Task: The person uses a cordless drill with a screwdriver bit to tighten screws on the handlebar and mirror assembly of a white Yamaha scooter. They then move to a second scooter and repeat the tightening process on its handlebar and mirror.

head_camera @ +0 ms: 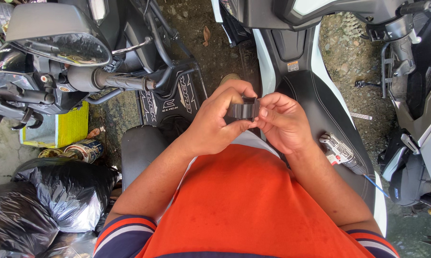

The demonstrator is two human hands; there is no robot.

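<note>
A small dark plastic part [242, 109] is gripped between the fingers of 2 hands. The left hand [215, 122] is closed around its left side, thumb beneath; the right hand [282, 122] pinches its right edge. A small power tool [340, 153] lies on the black scooter seat [315, 105], just right of the right-hand fingers.

— Where are we? Looks like an outdoor motorcycle repair yard.
— Yes: parked scooters [315, 62] crowd bare gravel ground [349, 52], a power tool [339, 152] lies on a seat [320, 110], black rubbish bags [48, 200] alongside.
</note>
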